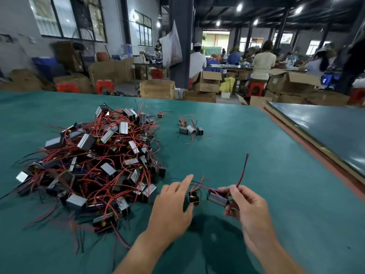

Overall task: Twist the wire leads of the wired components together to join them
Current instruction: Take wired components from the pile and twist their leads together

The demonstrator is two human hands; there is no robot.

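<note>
1. Right hand (244, 202), fingers curled, grips a small grey metal-cased rectangular component (217, 198). Its thin red-and-black lead pair (244, 169) rises free above the knuckles.
2. Left hand (173, 200), fingers spread and index extended, hovers just beside a smaller black-and-yellow wired component (194, 198) between the hands. Whether they touch cannot be told.
3. Step in hand, by judgement: bringing the leads together. For a sound joint, lay the bare ends side by side, pinch them, hold both bodies steady and roll tightly in one direction.
4. Tangled heap of similar red-wired components (94, 159) lies left on the green felt tabletop (256, 145). A small cluster (189, 128) sits apart, farther back.
5. Beyond the tabletop is a workshop with cardboard boxes (157, 89), red stools (104, 86) and seated workers (263, 64).
</note>
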